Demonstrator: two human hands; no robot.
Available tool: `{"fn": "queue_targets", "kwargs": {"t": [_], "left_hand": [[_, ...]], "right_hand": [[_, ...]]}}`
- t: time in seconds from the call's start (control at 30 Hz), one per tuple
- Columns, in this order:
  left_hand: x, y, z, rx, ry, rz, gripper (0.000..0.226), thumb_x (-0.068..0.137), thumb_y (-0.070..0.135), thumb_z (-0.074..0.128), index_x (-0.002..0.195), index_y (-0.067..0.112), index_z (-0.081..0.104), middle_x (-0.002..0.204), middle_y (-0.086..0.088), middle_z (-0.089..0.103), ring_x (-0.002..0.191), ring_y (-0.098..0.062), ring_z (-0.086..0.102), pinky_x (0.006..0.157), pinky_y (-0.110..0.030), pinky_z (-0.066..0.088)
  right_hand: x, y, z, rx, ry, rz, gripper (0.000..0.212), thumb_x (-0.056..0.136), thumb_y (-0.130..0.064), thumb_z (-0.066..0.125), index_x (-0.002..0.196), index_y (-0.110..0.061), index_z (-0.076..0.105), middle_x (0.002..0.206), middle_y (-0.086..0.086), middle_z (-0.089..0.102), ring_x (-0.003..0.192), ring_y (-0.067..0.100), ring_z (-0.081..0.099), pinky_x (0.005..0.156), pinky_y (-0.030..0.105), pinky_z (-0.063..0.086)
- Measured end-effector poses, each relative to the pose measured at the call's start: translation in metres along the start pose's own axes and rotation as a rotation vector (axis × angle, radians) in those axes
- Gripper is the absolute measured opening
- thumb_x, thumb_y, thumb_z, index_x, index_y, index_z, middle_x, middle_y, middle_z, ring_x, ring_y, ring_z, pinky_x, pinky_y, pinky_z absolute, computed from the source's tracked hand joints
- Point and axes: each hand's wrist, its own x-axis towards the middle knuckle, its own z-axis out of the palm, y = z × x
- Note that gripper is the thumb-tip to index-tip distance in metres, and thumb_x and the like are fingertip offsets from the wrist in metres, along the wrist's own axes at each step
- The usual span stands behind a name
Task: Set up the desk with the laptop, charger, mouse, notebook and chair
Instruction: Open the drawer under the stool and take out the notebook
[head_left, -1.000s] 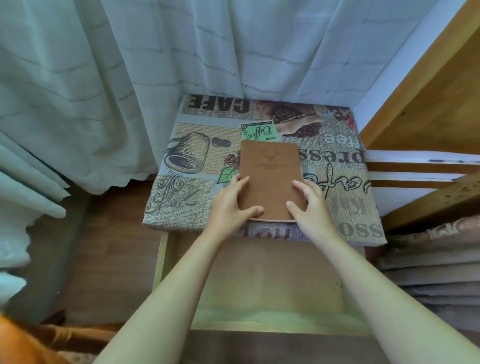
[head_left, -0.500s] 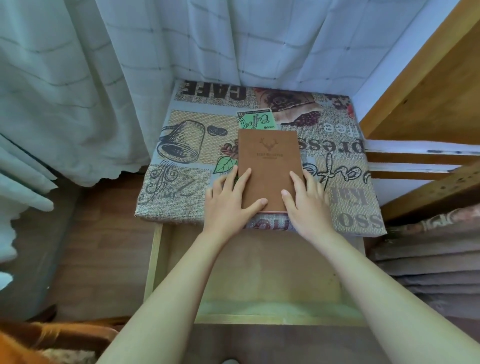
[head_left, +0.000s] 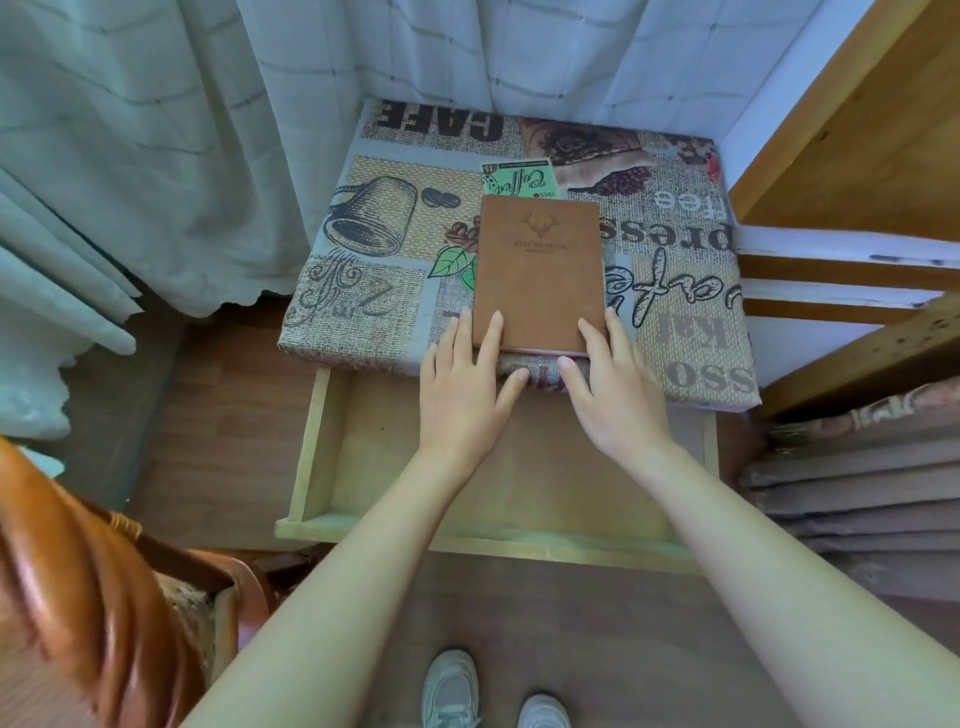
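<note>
A brown notebook (head_left: 540, 275) with a stag emblem lies flat on the small desk (head_left: 374, 291), which is covered by a coffee-print cloth. My left hand (head_left: 465, 379) rests at the notebook's near left corner, fingers spread, fingertips on its edge. My right hand (head_left: 610, 384) rests at the near right corner, fingers apart, touching the cover's side. Neither hand grips the notebook. A brown wooden chair (head_left: 88, 597) shows at the lower left. No laptop, charger or mouse is in view.
The desk's wooden drawer (head_left: 317, 457) is pulled out under my forearms. Pale curtains (head_left: 156, 156) hang behind and to the left. A wooden shelf unit (head_left: 857, 130) and stacked fabric (head_left: 852, 483) stand on the right. My shoes (head_left: 493, 691) are on the wood floor.
Both hands slid back toward me from on top of the notebook to its near edge, thumbs coming off the cover. The notebook stays on the desk. The view pulled back, showing chair and shoes.
</note>
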Motion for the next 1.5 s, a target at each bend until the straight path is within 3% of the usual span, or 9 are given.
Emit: {"fn": "queue_targets", "kwargs": {"t": [0.17, 0.33, 0.57, 0.7, 0.8, 1.0, 1.2, 1.4, 1.5], "left_hand": [[-0.057, 0.01, 0.017, 0.039, 0.042, 0.041, 0.069, 0.092, 0.055, 0.041, 0.149, 0.018, 0.031, 0.161, -0.011, 0.015, 0.148, -0.024, 0.012, 0.115, -0.043, 0.017], [-0.099, 0.005, 0.035, 0.05, -0.081, 0.149, 0.078, 0.091, 0.067, 0.032, 0.152, 0.018, 0.026, 0.161, -0.003, 0.014, 0.148, -0.017, 0.009, 0.116, -0.042, 0.014], [-0.12, -0.013, 0.048, 0.159, -0.191, 0.338, 0.104, 0.074, 0.087, 0.033, 0.151, 0.018, 0.027, 0.161, -0.003, 0.018, 0.148, -0.014, 0.01, 0.117, -0.047, 0.011], [-0.116, -0.019, 0.059, 0.341, -0.144, 0.544, 0.092, 0.081, 0.08, 0.033, 0.145, 0.015, 0.04, 0.155, -0.009, 0.033, 0.145, -0.019, 0.02, 0.109, -0.06, 0.023], [-0.117, -0.017, 0.063, 0.396, -0.031, 0.633, 0.084, 0.085, 0.075, 0.037, 0.144, 0.015, 0.04, 0.154, -0.011, 0.033, 0.145, -0.022, 0.023, 0.105, -0.063, 0.031], [-0.123, -0.016, 0.066, 0.417, 0.1, 0.575, 0.088, 0.082, 0.075, 0.038, 0.142, 0.01, 0.043, 0.154, -0.016, 0.031, 0.145, -0.029, 0.025, 0.102, -0.066, 0.034], [-0.099, -0.011, 0.05, 0.397, 0.24, 0.541, 0.093, 0.082, 0.077, 0.036, 0.143, 0.007, 0.042, 0.152, -0.015, 0.035, 0.143, -0.028, 0.03, 0.104, -0.065, 0.031], [-0.06, -0.004, 0.048, 0.465, 0.243, 0.416, 0.115, 0.065, 0.08, 0.047, 0.148, 0.004, 0.026, 0.157, -0.014, 0.021, 0.146, -0.023, 0.02, 0.11, -0.063, 0.019], [-0.035, -0.001, 0.047, 0.475, 0.297, 0.359, 0.108, 0.07, 0.074, 0.053, 0.151, 0.011, 0.02, 0.158, -0.013, 0.018, 0.146, -0.023, 0.022, 0.112, -0.059, 0.017]], "right_hand": [[-0.022, 0.007, 0.004, -0.258, 0.095, -0.204, 0.053, 0.096, -0.041, 0.034, 0.139, -0.013, 0.044, 0.153, 0.014, 0.032, 0.142, 0.032, 0.026, 0.114, 0.051, 0.024], [-0.022, 0.003, 0.012, -0.382, 0.042, -0.321, 0.057, 0.097, -0.039, 0.035, 0.147, -0.012, 0.031, 0.157, 0.012, 0.023, 0.144, 0.032, 0.02, 0.114, 0.053, 0.021], [-0.02, -0.005, 0.022, -0.409, -0.033, -0.34, 0.068, 0.094, -0.038, 0.048, 0.15, -0.01, 0.02, 0.159, 0.013, 0.016, 0.144, 0.037, 0.018, 0.113, 0.055, 0.022], [-0.021, -0.008, 0.025, -0.416, -0.038, -0.328, 0.069, 0.093, -0.033, 0.05, 0.15, -0.011, 0.019, 0.159, 0.013, 0.015, 0.144, 0.038, 0.017, 0.112, 0.057, 0.024], [-0.02, -0.008, 0.025, -0.412, -0.024, -0.332, 0.065, 0.093, -0.024, 0.053, 0.149, -0.01, 0.022, 0.158, 0.014, 0.019, 0.143, 0.039, 0.02, 0.11, 0.059, 0.027], [-0.016, -0.004, 0.025, -0.329, 0.045, -0.347, 0.065, 0.083, -0.008, 0.062, 0.143, -0.011, 0.037, 0.152, 0.014, 0.035, 0.137, 0.039, 0.035, 0.104, 0.057, 0.037], [-0.019, -0.01, 0.017, -0.315, 0.117, -0.423, 0.047, 0.096, -0.026, 0.04, 0.141, -0.012, 0.042, 0.149, 0.012, 0.041, 0.136, 0.031, 0.039, 0.105, 0.057, 0.035], [-0.017, -0.008, 0.018, -0.307, 0.105, -0.376, 0.05, 0.097, -0.034, 0.03, 0.14, -0.012, 0.044, 0.149, 0.012, 0.041, 0.136, 0.031, 0.039, 0.106, 0.057, 0.034], [-0.012, -0.004, 0.017, -0.312, 0.103, -0.338, 0.052, 0.096, -0.034, 0.03, 0.141, -0.01, 0.042, 0.15, 0.012, 0.038, 0.137, 0.032, 0.037, 0.107, 0.057, 0.032]]}}
